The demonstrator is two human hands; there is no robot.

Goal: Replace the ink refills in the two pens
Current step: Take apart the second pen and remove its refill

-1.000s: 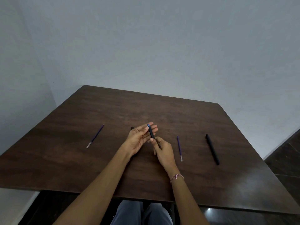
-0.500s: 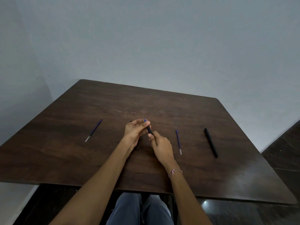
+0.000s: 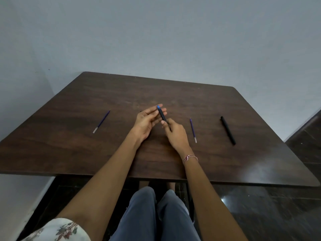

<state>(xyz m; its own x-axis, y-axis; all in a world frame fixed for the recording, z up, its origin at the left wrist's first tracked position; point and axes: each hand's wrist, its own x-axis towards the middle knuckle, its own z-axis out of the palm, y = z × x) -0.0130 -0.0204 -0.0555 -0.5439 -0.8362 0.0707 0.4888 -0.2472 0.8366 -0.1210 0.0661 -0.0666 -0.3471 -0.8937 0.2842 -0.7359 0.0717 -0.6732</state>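
**Two hands on one pen, in the middle of the tabletop**

A person sat at a dark brown wooden tabletop (image 3: 173, 94) with both bare arms stretched over it. The hands met near the middle.

The left hand (image 3: 147, 121) was spread, palm turned up, with its fingers straight and pointing to 1 o'clock. The right hand (image 3: 175, 134) pinched the low end of the held pen (image 3: 162, 115) between thumb and fingers. That pen was black with a bright blue tip. It pointed to 11 o'clock and lay across the left fingers, with the blue tip up by the fingertips. The right hand covered the pen's low end, so that part could not be seen.

The left refill (image 3: 101, 121), thin and blue with a pale end, lay flat at 9 o'clock from the hands, well apart from them. The right refill (image 3: 193, 130), which looked the same, lay at 3 o'clock, just beside the right hand but not touching it. Farther out at 3 o'clock lay the other pen (image 3: 227, 130), all black, pointing to 11 o'clock.

A tiny dark bit peeked out behind the left hand, too hidden to tell what it was.

A thread bracelet (image 3: 189, 158) sat on the right wrist. A flowery sleeve (image 3: 59, 230) showed at 7 o'clock, and grey trousers (image 3: 156, 214) showed at 6 o'clock, under the near edge. A plain grey wall (image 3: 156, 40) stood behind.
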